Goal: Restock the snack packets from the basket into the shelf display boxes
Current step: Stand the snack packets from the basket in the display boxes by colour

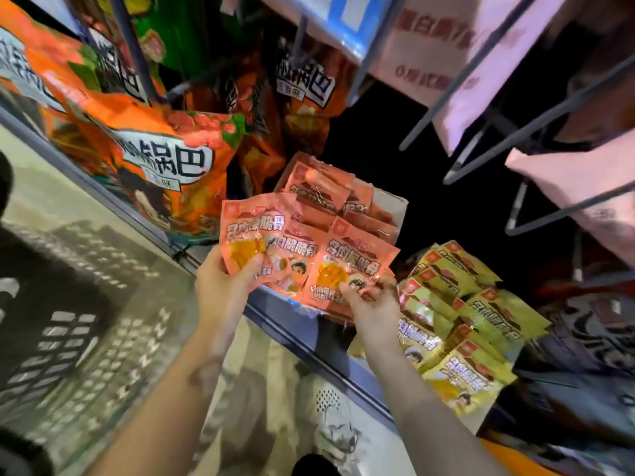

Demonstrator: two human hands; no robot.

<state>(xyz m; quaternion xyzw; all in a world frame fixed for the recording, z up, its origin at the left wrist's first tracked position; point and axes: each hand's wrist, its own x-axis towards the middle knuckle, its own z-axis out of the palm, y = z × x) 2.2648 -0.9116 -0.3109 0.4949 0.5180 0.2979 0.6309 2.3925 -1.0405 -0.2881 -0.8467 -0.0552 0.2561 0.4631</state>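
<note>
1. Lower left of frame: a dark slatted basket (51,324) sits on the floor, blurred. Contents cannot be made out.

2. Centre of frame, nearest the camera: both forearms reach up toward the shelf edge (302,331). The left hand (223,286) pinches the lower end of the leftmost pink packet, thumb on the printed face, fingers behind. The right hand (374,304) grips the bottom edge of the rightmost one, fingers curled over the seal.

3. Between the hands: a fan of pink snack packets (302,255), three fronts visible, overlapping, held upright just in front of the shelf lip. Judgement: light, thin foil pouches, soft and glossy, likely to slide over one another. Best held at the flat sealed bottom or side edges, squared into a stack before release; squeezing the middle risks crushing what is inside.

4. Just behind the fan, above centre: the cardboard display box (395,204) with more pink packets already lying in it. The held packets sit near its front edge, not yet inside.

5. Right of centre: yellow packets (464,321) of the same make, piled loosely in the neighbouring box.

6. Upper left: large orange snack bags (154,159) standing on the same shelf.

7. Upper right: wire racks (515,132) with pale pink bags, blurred.
</note>
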